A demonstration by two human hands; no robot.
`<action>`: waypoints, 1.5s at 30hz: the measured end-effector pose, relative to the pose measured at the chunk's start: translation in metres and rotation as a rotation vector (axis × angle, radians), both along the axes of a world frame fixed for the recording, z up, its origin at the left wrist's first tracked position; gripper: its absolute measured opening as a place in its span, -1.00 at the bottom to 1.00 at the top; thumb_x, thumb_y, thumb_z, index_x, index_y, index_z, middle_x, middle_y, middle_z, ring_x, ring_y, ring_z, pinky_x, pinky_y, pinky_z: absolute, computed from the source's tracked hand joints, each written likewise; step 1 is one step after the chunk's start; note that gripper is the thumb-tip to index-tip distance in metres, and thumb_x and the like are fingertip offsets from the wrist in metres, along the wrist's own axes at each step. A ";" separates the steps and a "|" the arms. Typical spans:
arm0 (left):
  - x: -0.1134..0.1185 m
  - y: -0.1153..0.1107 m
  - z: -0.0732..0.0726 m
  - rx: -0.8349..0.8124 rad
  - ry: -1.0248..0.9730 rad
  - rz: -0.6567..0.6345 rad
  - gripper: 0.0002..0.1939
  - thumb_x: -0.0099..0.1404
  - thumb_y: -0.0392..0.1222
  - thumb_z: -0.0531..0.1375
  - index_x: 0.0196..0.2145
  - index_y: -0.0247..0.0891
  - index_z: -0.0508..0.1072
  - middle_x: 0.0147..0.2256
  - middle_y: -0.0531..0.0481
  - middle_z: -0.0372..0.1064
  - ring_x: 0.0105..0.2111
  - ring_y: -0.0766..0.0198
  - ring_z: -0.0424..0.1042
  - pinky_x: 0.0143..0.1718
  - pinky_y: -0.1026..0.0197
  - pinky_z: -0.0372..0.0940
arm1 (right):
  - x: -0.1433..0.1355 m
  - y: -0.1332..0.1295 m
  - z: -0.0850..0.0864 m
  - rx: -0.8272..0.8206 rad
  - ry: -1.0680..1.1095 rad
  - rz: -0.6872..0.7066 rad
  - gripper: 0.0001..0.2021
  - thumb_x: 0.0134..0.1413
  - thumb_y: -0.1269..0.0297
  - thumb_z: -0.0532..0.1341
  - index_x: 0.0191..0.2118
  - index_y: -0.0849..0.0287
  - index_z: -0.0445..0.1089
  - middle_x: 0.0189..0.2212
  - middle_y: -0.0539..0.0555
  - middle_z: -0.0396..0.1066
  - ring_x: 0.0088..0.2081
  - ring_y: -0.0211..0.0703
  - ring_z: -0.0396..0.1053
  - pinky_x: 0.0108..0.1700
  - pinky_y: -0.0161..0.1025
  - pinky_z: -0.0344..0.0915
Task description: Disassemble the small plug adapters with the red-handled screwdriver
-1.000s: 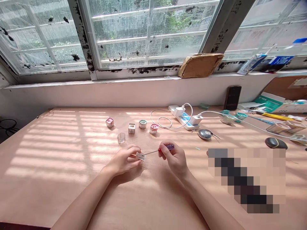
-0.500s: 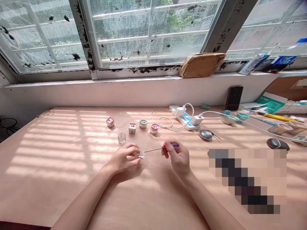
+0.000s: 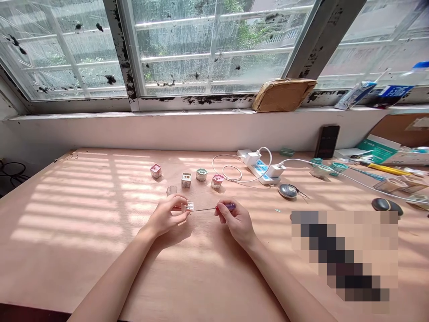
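My left hand (image 3: 167, 214) pinches a small pale pencil sharpener (image 3: 190, 206) with metal blade parts. A bit of red shows behind its fingers. My right hand (image 3: 236, 221) is closed round the red and purple handle of a screwdriver (image 3: 206, 209). The shaft points left, nearly level, and its tip is just short of the sharpener. Beyond the left hand stands a clear cup (image 3: 172, 191), partly hidden by the fingers. Farther back are small two-hole sharpeners: a pink one (image 3: 156, 171), a white one (image 3: 186, 180), a green one (image 3: 201, 174) and another pink one (image 3: 217, 180).
Behind the right hand lies a white power strip (image 3: 259, 169) with plugged-in chargers and a looped cable. To its right are a silver mouse (image 3: 288, 191), a black mouse (image 3: 387, 206), a phone (image 3: 327, 141) against the wall and green cups (image 3: 338, 168). Blurring covers the right front.
Both hands have shifted slightly left and away from me. The screwdriver is more level, and its tip, earlier at the sharpener, now shows a small gap. The sharpener has turned a little.
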State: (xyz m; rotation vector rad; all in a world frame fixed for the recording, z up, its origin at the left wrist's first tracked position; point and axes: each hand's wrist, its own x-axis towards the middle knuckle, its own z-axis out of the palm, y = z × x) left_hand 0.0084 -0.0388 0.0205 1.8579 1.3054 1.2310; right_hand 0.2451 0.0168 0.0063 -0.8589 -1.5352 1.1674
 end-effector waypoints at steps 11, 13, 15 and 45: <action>0.001 0.000 -0.004 -0.052 0.007 0.006 -0.84 0.30 -0.13 0.26 -0.19 -0.23 0.47 -0.08 -0.06 0.41 -0.25 0.33 0.47 -0.21 0.27 0.52 | -0.003 -0.001 -0.005 -0.038 -0.074 0.062 -0.58 0.17 -0.16 0.27 -0.32 0.16 0.39 -0.51 0.05 0.44 -0.58 -0.25 0.28 -0.54 -0.29 0.27; 0.001 0.000 -0.004 -0.058 0.014 0.006 -0.85 0.31 -0.13 0.25 -0.20 -0.23 0.47 -0.08 -0.06 0.40 -0.25 0.34 0.46 -0.23 0.29 0.51 | -0.003 -0.001 -0.005 -0.041 -0.078 0.081 -0.58 0.17 -0.16 0.28 -0.32 0.17 0.39 -0.51 0.05 0.44 -0.58 -0.26 0.28 -0.54 -0.29 0.25; 0.001 0.000 -0.003 -0.064 0.024 0.006 -0.85 0.31 -0.13 0.25 -0.21 -0.24 0.47 -0.09 -0.07 0.40 -0.26 0.35 0.45 -0.24 0.30 0.51 | -0.004 -0.002 -0.005 -0.049 -0.084 0.090 -0.58 0.16 -0.16 0.28 -0.31 0.17 0.40 -0.50 0.05 0.45 -0.58 -0.26 0.28 -0.54 -0.29 0.25; 0.025 -0.009 0.000 -0.121 0.073 -0.202 -0.89 0.26 -0.31 0.24 -0.23 -0.23 0.47 -0.11 -0.05 0.39 -0.20 0.30 0.46 -0.19 0.30 0.45 | 0.012 0.007 0.008 -0.092 0.324 -0.127 -0.48 -0.12 -0.21 0.45 -0.55 0.17 0.37 -0.70 0.00 0.35 -0.75 -0.26 0.26 -0.80 -0.34 0.14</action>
